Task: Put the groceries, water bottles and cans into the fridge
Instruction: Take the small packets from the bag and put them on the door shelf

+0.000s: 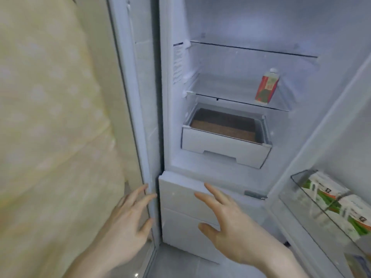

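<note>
The fridge [226, 171] stands open in front of me. A red and white carton [266, 87] stands upright on the lower glass shelf [230, 97] at its right. Below that shelf a white drawer [224, 146] is pulled partway out and shows a brown bottom. Two white and green cartons [331, 201] sit in the door bin [313, 199] at the right. My left hand [128, 223] is low at the fridge's left edge with straight fingers and holds nothing. My right hand [230, 223] hovers spread in front of the lower white drawer fronts [180, 199], also with nothing in it.
A pale yellow patterned wall [50, 117] runs along the left, close to the fridge side. The open fridge door [325, 137] juts out on the right. A grey tiled floor [180, 265] lies below the fridge. The upper glass shelf [251, 50] carries nothing.
</note>
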`<state>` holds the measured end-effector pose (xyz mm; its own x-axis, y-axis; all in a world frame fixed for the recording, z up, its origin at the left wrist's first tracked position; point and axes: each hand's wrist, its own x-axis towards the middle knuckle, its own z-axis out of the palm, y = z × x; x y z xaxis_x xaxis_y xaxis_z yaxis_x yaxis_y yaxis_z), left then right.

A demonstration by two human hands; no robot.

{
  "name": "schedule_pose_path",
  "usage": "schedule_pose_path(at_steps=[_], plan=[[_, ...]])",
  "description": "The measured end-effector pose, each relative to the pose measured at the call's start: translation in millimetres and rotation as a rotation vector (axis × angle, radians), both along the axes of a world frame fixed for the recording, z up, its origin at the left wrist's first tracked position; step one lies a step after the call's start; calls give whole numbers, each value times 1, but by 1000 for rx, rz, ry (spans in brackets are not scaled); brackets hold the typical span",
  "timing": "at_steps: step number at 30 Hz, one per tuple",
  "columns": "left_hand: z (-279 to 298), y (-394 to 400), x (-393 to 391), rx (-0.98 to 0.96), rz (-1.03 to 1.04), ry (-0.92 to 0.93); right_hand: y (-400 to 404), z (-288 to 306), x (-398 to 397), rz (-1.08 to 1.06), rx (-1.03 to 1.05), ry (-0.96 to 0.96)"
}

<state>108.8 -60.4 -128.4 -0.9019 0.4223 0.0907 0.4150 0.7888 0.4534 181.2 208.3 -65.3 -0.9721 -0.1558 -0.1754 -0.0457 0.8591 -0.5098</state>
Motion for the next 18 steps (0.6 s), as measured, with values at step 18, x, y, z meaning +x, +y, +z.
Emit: schedule_pose_path(at_steps=[18], plan=[[-55,-34,61,88,763,-161,-132,-22,-199,1022,191,-230]])
